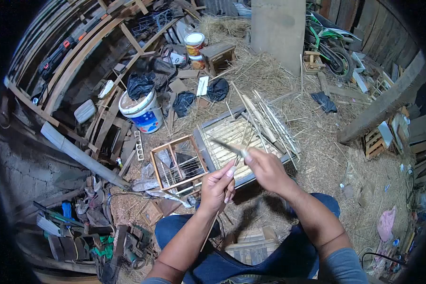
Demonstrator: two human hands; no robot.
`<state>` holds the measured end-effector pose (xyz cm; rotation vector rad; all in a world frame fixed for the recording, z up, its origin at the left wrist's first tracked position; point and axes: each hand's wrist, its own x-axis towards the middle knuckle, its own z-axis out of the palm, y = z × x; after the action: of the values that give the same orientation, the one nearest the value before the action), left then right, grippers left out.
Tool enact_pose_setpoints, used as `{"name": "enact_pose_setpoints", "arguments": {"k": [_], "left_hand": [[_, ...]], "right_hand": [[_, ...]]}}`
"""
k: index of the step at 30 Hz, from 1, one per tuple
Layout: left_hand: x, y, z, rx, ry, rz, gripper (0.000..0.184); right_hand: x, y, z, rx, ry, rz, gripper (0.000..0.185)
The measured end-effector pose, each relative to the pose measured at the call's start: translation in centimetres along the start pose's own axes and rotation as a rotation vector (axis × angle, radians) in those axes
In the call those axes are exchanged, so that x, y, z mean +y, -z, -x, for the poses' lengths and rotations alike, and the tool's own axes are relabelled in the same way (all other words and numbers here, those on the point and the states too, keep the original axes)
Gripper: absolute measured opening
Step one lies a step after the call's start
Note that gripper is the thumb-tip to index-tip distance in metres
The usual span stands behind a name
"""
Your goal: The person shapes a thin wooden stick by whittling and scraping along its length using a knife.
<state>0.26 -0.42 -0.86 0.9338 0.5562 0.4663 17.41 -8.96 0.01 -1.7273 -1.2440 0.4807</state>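
My right hand (266, 169) is closed around a knife, its dark blade (226, 147) pointing left over the low slatted platform (204, 150). Just below and to the left, my left hand (217, 188) pinches a thin wooden stick (210, 230). The stick runs down toward my lap, and its upper end passes near the blade; whether the two touch I cannot tell. Left of the platform lies a small wooden frame (155, 163) with thin bars across it. Long split sticks (265, 118) lie in a pile on the platform's right side.
A white bucket (139, 110) with a black bag on top stands left of the platform. Straw (260, 71) covers the floor. Behind stands a broad post (278, 35), with a motorbike (333, 49) to its right. A slanted post (386, 102) rises at right.
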Motion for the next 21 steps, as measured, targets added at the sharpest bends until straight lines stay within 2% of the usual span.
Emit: {"name": "enact_pose_setpoints", "arguments": {"k": [1, 2, 5, 7, 9, 10, 11, 13, 14, 15, 17, 18, 21], "left_hand": [[-0.1, 0.3, -0.1, 0.007, -0.004, 0.000, 0.036], [-0.3, 0.7, -0.2, 0.022, -0.033, 0.009, 0.034], [0.2, 0.4, -0.1, 0.040, -0.070, 0.077, 0.034], [0.1, 0.6, 0.1, -0.017, -0.057, 0.119, 0.034], [0.1, 0.9, -0.1, -0.025, -0.051, 0.110, 0.034], [0.1, 1.0, -0.1, -0.032, -0.044, 0.102, 0.033], [0.1, 1.0, 0.1, -0.034, -0.043, 0.100, 0.033], [0.3, 0.7, 0.6, -0.078, -0.060, 0.105, 0.035], [0.5, 0.5, 0.6, -0.074, -0.040, 0.128, 0.035], [0.3, 0.5, 0.5, -0.075, -0.043, 0.130, 0.035], [-0.3, 0.8, 0.3, -0.048, -0.053, 0.088, 0.034], [-0.1, 0.7, 0.4, -0.043, -0.047, 0.086, 0.034], [0.6, 0.2, 0.4, 0.001, -0.025, 0.100, 0.032]], "right_hand": [[-0.4, -0.3, 0.4, -0.028, 0.095, 0.196, 0.036], [-1.0, -0.4, 0.7, -0.046, 0.132, 0.230, 0.030], [-1.6, -0.7, 1.2, -0.048, 0.211, 0.249, 0.027], [-1.5, -0.1, 0.8, -0.068, 0.229, 0.284, 0.026], [-1.1, 0.3, 0.4, -0.032, 0.260, 0.366, 0.026], [-0.6, 0.2, -0.1, 0.085, 0.318, 0.342, 0.027], [-0.3, 0.9, -0.6, 0.088, 0.318, 0.342, 0.027], [0.2, 2.4, -1.3, 0.105, 0.124, 0.367, 0.028], [-0.2, 2.5, -1.1, 0.058, 0.095, 0.371, 0.028], [-0.8, 2.1, -0.6, 0.057, 0.096, 0.374, 0.028], [-2.0, 0.5, 0.7, -0.098, 0.205, 0.388, 0.026], [-1.7, -0.2, 0.8, -0.054, 0.279, 0.340, 0.027], [-1.4, 0.4, -0.1, 0.005, 0.316, 0.334, 0.029]]}}
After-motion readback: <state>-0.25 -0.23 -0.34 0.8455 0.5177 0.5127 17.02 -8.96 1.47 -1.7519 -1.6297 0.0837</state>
